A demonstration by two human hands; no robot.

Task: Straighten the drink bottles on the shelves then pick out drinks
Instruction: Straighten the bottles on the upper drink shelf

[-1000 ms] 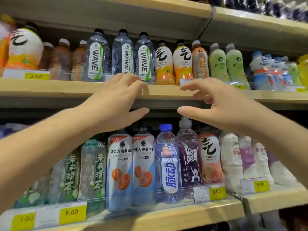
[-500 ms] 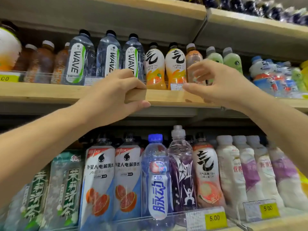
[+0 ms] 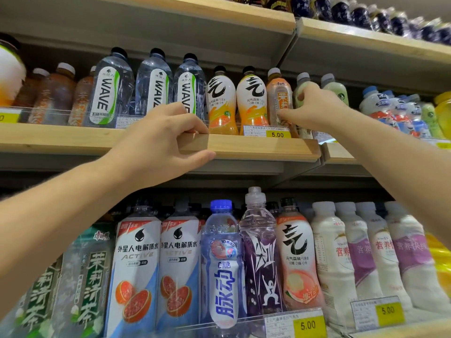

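My left hand (image 3: 161, 142) grips the wooden front edge of the middle shelf (image 3: 256, 147), fingers over the top and thumb underneath. My right hand (image 3: 314, 111) reaches into that shelf, thumb against the orange tea bottle (image 3: 278, 93) and fingers curled round the pale green bottle (image 3: 301, 93) beside it. Left of these stand two white and orange soda bottles (image 3: 251, 101) and three clear WAVE water bottles (image 3: 153, 86). A second pale green bottle (image 3: 338, 90) stands to the right of my right hand.
The lower shelf holds green tea bottles (image 3: 80, 284), grapefruit ACTIVE bottles (image 3: 136, 264), a blue-capped bottle (image 3: 222, 259), a purple sports bottle (image 3: 261, 252) and white milk drinks (image 3: 361, 252). Dark bottles (image 3: 366, 15) line the top shelf. Yellow price tags (image 3: 307, 325) sit along the rails.
My right hand has moved up and in from the shelf edge onto the orange and pale green bottles. My left hand has kept its grip on the shelf edge. The view has tilted upward.
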